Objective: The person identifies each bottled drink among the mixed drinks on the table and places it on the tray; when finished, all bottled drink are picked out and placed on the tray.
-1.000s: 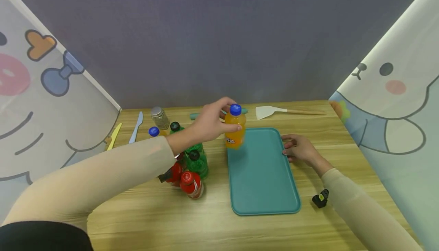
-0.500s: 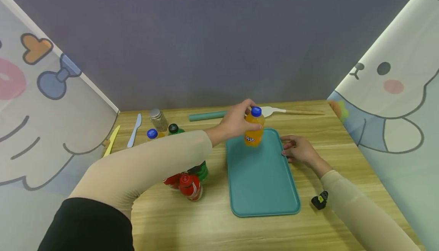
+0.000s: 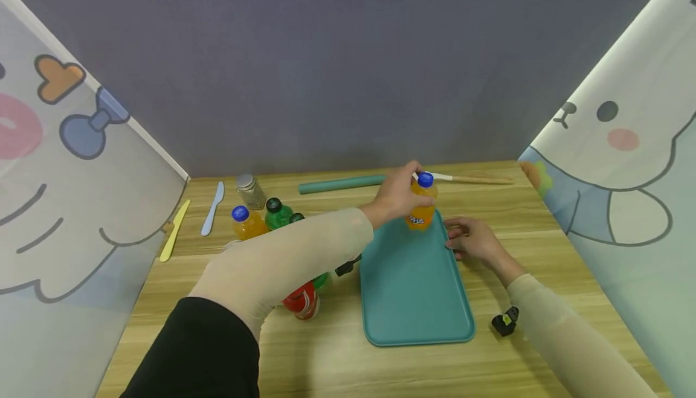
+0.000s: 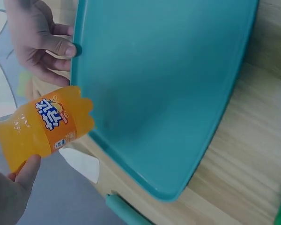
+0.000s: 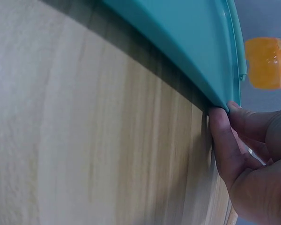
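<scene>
My left hand (image 3: 394, 195) grips a small bottle of orange soda (image 3: 417, 217) with a blue cap, around its upper body. The bottle is held over the far right corner of a teal tray (image 3: 415, 289). In the left wrist view its scalloped base and label (image 4: 51, 117) show, with the thumb along its side. At the tray's right edge, my right hand (image 3: 474, 242) pinches the rim. In the right wrist view, the thumb and a finger (image 5: 220, 124) meet on that rim near the corner, and the orange bottle appears beyond, apart from the tray.
Left of the tray stand another orange soda bottle (image 3: 248, 224), green bottles (image 3: 277, 214) and a red-labelled bottle (image 3: 303, 302), partly hidden by my sleeve. Behind lie a teal rod (image 3: 339, 185), a spatula (image 3: 481, 180) and a jar (image 3: 250, 191). Two knives lie far left.
My left hand has carried the orange soda bottle rightward, from the tray's far left corner to its far right corner. My right hand stays at the tray's edge.
</scene>
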Motion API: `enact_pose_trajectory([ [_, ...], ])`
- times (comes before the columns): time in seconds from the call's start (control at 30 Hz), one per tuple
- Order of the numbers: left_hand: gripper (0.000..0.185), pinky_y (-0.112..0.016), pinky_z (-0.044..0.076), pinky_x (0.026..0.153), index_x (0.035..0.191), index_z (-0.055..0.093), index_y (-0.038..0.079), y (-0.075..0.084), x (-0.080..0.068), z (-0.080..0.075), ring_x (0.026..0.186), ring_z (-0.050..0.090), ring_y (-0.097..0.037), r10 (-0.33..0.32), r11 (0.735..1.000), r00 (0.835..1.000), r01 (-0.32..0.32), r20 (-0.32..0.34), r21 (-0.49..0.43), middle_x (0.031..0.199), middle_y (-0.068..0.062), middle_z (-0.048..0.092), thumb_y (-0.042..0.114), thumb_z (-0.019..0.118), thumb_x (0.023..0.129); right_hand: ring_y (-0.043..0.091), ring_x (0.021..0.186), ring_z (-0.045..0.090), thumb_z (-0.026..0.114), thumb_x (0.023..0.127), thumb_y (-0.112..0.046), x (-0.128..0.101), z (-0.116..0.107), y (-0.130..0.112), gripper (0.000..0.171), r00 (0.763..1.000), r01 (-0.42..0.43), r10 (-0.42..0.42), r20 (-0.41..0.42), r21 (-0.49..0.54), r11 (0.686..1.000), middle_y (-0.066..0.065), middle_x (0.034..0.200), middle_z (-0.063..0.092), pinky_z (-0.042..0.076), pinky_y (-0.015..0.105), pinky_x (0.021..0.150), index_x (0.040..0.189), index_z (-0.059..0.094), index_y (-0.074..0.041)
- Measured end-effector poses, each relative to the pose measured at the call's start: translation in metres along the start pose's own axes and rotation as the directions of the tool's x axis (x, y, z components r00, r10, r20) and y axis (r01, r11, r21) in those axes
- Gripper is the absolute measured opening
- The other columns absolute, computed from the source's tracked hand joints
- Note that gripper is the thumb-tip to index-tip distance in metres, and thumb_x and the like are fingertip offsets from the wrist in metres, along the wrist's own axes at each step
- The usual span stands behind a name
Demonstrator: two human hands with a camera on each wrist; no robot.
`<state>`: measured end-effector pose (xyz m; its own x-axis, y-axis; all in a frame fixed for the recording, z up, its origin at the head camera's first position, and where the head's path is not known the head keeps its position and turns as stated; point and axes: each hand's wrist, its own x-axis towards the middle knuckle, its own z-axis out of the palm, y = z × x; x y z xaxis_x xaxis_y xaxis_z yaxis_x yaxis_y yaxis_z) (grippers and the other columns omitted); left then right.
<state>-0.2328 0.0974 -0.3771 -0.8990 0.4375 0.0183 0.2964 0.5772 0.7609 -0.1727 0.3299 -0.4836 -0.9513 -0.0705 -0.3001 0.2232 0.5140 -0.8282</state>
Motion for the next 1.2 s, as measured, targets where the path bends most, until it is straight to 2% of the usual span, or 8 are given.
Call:
enact_pose_trajectory([
  [0.23, 0.052, -0.033, 0.057, 0.088, 0.131, 0.054, 0.018, 0.0, 0.006, 0.016, 0.102, 0.062, -0.017, -0.018, 1.0, 1.0, 0.018, -0.01, -0.002, 0.12, -0.001, 0.065, 0.027, 0.083, 0.089, 0.021, 0.082, 0.068, 0.068, 0.096, -0.001, 0.0, 0.0, 0.0, 0.053, 1.0, -0.007, 0.007, 0.008, 0.01, 1.0, 0.026, 0.117, 0.061, 0.063, 0.036, 0.067, 0.146, 0.049, 0.005],
  [0.47, 0.052, -0.03, 0.056, 0.089, 0.131, 0.054, 0.02, -0.004, 0.011, 0.026, 0.104, 0.062, -0.015, -0.044, 0.999, 0.999, 0.044, -0.011, 0.025, 0.122, 0.0, 0.064, 0.03, 0.082, 0.089, 0.022, 0.083, 0.069, 0.07, 0.095, -0.002, 0.0, 0.002, -0.005, 0.056, 1.0, 0.003, -0.003, 0.018, 0.023, 1.0, 0.029, 0.119, 0.061, 0.063, 0.037, 0.067, 0.146, 0.048, 0.006],
  [0.77, 0.053, -0.029, 0.054, 0.092, 0.133, 0.054, 0.02, 0.004, 0.014, 0.039, 0.104, 0.061, -0.015, -0.024, 0.997, 1.0, 0.024, -0.005, 0.071, 0.127, -0.002, 0.063, 0.031, 0.082, 0.089, 0.021, 0.082, 0.068, 0.068, 0.096, 0.0, -0.001, 0.001, -0.004, 0.053, 1.0, -0.006, 0.006, 0.024, 0.011, 1.0, 0.029, 0.118, 0.061, 0.063, 0.037, 0.066, 0.145, 0.049, 0.007],
  [1.03, 0.056, -0.028, 0.053, 0.097, 0.137, 0.054, 0.022, 0.01, 0.013, 0.04, 0.108, 0.061, -0.014, -0.043, 0.991, 0.999, 0.043, -0.003, 0.131, 0.133, -0.002, 0.062, 0.035, 0.082, 0.089, 0.021, 0.078, 0.068, 0.068, 0.096, -0.003, -0.003, 0.0, -0.004, 0.051, 0.998, 0.053, -0.052, 0.027, -0.03, 0.998, 0.029, 0.118, 0.06, 0.063, 0.035, 0.065, 0.143, 0.051, 0.008],
  [1.2, 0.059, -0.026, 0.053, 0.097, 0.141, 0.053, 0.021, 0.012, 0.014, 0.036, 0.113, 0.063, -0.013, -0.052, 0.988, 0.997, 0.043, 0.055, 0.149, 0.136, 0.002, 0.063, 0.038, 0.08, 0.091, 0.022, 0.079, 0.068, 0.07, 0.093, -0.002, -0.01, -0.001, -0.006, 0.057, 0.997, 0.051, -0.05, 0.064, -0.025, 0.998, 0.03, 0.117, 0.061, 0.063, 0.036, 0.066, 0.144, 0.048, 0.011],
])
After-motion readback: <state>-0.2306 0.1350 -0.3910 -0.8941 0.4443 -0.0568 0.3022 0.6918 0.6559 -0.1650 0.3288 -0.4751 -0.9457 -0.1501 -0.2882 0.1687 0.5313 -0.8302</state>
